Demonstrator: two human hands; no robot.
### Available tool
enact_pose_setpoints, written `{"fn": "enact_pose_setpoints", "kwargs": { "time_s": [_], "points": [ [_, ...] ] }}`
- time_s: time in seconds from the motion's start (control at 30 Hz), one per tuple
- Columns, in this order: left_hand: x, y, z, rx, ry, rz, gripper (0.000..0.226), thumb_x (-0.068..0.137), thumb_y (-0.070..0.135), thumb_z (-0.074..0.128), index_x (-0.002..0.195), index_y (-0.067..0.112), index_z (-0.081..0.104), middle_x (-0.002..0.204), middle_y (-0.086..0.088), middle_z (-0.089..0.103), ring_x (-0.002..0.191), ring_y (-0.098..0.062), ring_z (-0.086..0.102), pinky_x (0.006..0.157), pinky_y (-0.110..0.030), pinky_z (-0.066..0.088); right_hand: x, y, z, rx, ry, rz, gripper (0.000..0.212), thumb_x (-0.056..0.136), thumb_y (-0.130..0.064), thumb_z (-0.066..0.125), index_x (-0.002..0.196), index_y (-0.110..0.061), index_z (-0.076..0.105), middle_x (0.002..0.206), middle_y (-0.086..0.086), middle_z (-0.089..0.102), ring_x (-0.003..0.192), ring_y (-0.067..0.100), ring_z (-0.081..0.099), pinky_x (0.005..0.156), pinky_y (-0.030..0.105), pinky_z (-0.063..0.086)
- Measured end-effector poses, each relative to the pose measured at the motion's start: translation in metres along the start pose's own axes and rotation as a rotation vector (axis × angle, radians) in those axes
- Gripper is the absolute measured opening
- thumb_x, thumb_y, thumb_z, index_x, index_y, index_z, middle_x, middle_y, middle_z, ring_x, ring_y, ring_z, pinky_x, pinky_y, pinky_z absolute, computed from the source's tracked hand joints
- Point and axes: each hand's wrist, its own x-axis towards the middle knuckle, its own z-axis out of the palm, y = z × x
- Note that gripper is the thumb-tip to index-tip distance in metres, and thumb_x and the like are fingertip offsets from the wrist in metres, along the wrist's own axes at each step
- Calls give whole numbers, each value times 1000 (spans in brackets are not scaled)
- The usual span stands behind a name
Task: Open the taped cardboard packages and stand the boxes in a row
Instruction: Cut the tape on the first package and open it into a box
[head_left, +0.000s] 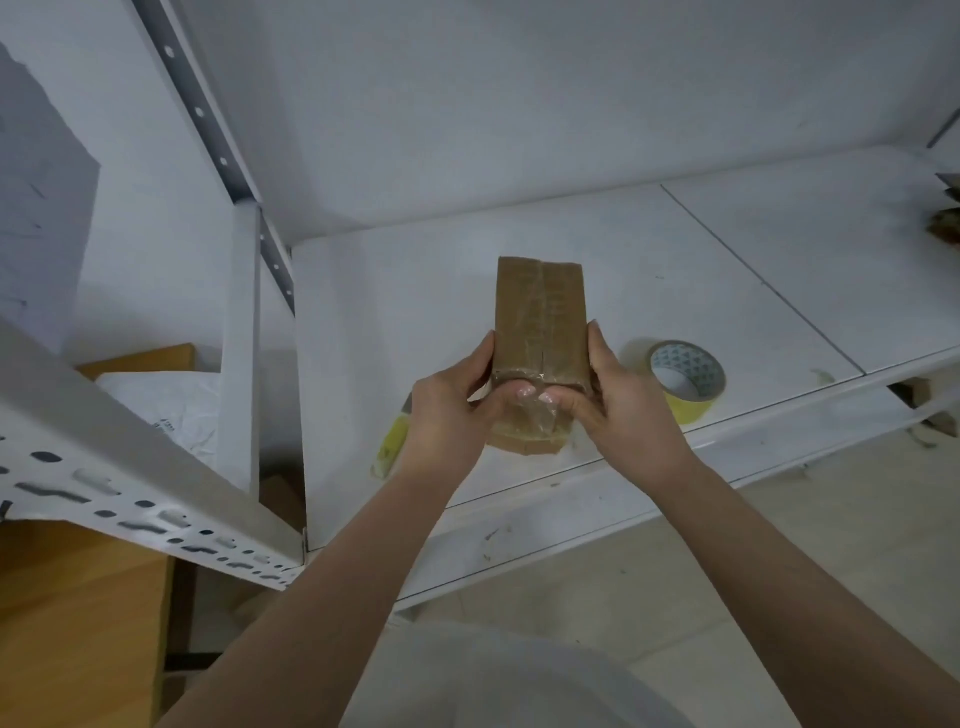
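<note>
Both hands (535, 410) grip package (540, 317) over shelf (675, 249).

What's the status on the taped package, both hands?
Left hand and right hand grip taped package, thumbs at near-end tape. Still sealed. Tape roll beside it, not obstructing.

Shelf (649, 260) bare behind package (540, 312); tape roll (685, 379) near right.
</note>
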Motion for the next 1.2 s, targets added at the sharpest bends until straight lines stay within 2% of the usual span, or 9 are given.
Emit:
{"fn": "enact_pose_setpoints", "kwargs": {
  "time_s": [0.13,0.33,0.5,0.63,0.73,0.87,1.0,1.1,1.2],
  "points": [
    [-2,-5,9,64,101,73,51,91,27,68,139,22,55,114,7,72,101,1,67,92,-22,53,-4,-8,7,-88,96,4,93,82,-60,37,154,-5,17,72,8,62,69,27,61,66,35,48],
    [-2,0,7,62,45,119,55,88,36,69,140,30,53,113,13,71,88,-8,72,82,-29,59,-2,-6,4,19,146,-10,82,86,-55,48,151,-8,30,63,-7,53,54,1,49,52,15,36],
    [6,25,-7,-133,94,196,45,89,57,51,124,32,64,114,9,70,102,-6,67,86,-42,58,5,-17,-36,287,164,-27,32,92,-37,64,112,-12,63,84,-5,70,78,-1,66,76,21,54],
    [19,53,-9,-121,152,218,54,98,54,31,143,29,45,135,12,49,128,-1,45,112,-33,37,6,-36,-59,555,38,2,39,88,-40,65,109,-6,67,92,13,72,87,27,72,77,49,60],
    [20,63,-5,-90,44,310,54,101,50,20,151,30,30,150,2,40,142,-11,32,118,-39,28,5,-45,-64,498,24,-23,38,88,-37,66,108,-5,68,89,15,73,83,31,73,74,51,60],
    [18,55,-1,-20,-8,371,68,92,68,14,140,31,44,153,-7,36,149,-14,19,121,-40,21,0,-49,-68,471,18,-15,30,91,-30,66,108,-6,69,88,13,74,80,28,73,72,50,60],
    [13,55,0,-30,-100,393,51,92,66,35,128,30,39,144,0,34,142,-11,28,113,-16,24,-4,-48,-68,433,28,-24,27,90,-30,68,105,-9,70,83,10,73,77,25,73,70,49,61],
    [10,55,5,-63,-20,373,29,98,39,43,122,22,46,133,6,42,135,-10,41,106,-13,32,-4,-49,-63,413,69,-18,48,76,-57,67,100,-16,71,78,9,73,73,30,72,69,52,59],
    [10,59,6,-48,93,404,32,99,29,44,123,9,51,131,-1,52,118,-6,53,97,-14,41,-4,-50,-56,437,137,-17,54,71,-67,61,100,-23,73,80,4,74,78,31,71,72,52,58]
  ]
}}
